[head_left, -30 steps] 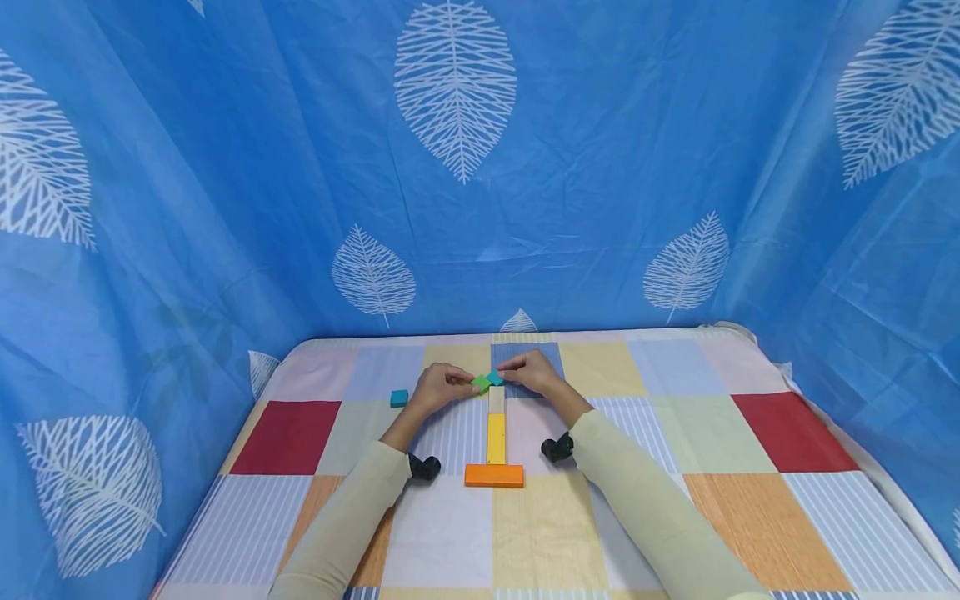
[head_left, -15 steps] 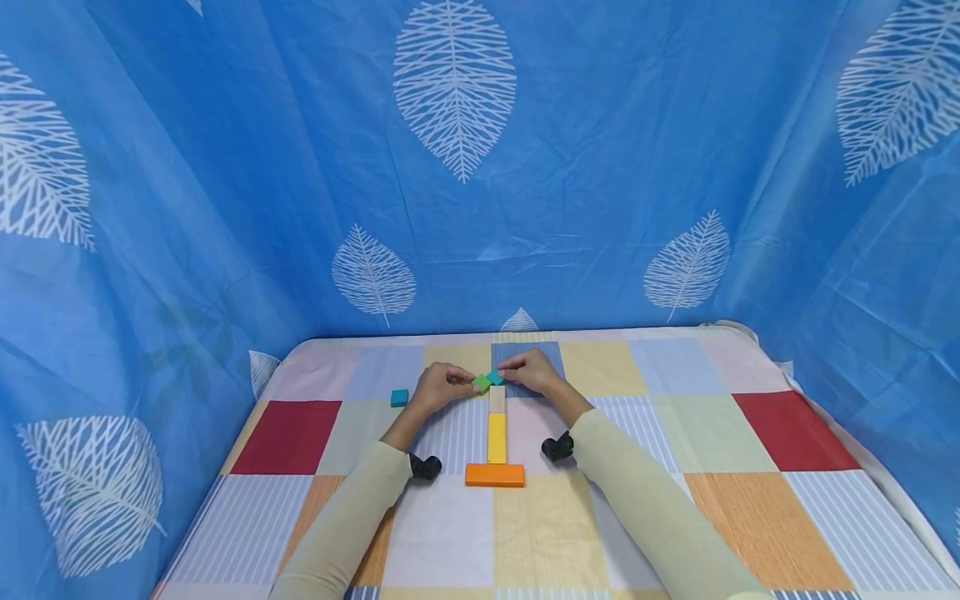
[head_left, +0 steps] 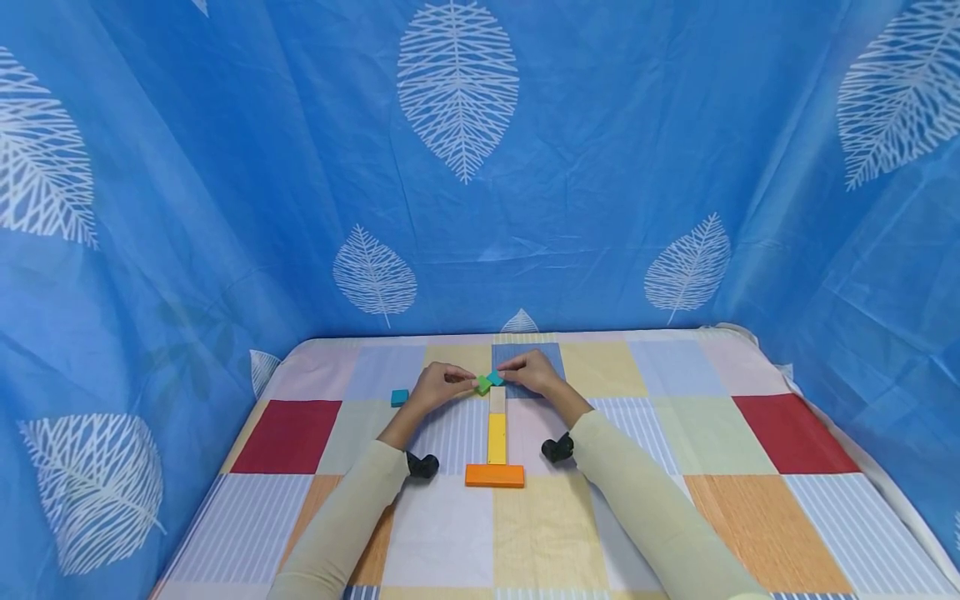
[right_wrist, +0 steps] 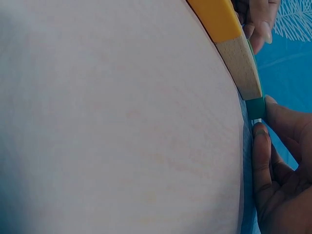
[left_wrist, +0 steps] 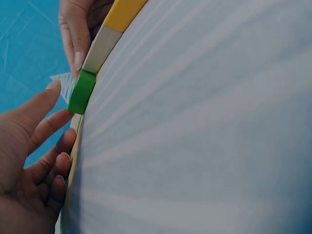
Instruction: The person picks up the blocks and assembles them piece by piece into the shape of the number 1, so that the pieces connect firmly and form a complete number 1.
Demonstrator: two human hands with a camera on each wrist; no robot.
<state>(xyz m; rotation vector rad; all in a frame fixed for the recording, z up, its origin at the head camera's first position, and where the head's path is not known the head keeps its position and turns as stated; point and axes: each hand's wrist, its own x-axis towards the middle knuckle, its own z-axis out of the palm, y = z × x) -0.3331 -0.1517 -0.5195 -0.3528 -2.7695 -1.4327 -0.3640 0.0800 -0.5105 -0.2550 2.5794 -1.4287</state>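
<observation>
My left hand (head_left: 437,385) is beside a small green block (head_left: 483,385) near the far side of the table. In the left wrist view, its index fingertip touches the end of the green block (left_wrist: 83,92), while the thumb is raised apart from it. On the other side, my right hand (head_left: 531,372) pinches a small teal block (head_left: 495,378) between thumb and fingers. Both small blocks sit at a slant at the far end of a plain wood block (head_left: 497,400). A yellow block (head_left: 497,439) continues that row toward me, ending at an orange block (head_left: 494,476) laid crosswise.
Another teal block (head_left: 400,397) lies left of my left hand. A patchwork cloth (head_left: 547,533) covers the table. Blue curtains (head_left: 525,208) with white leaf prints enclose the back and sides. Each wrist carries a black camera (head_left: 557,448).
My left fingers have shifted slightly, and the green block has turned a little and moved slightly right. The right hand and teal block have stayed in place.
</observation>
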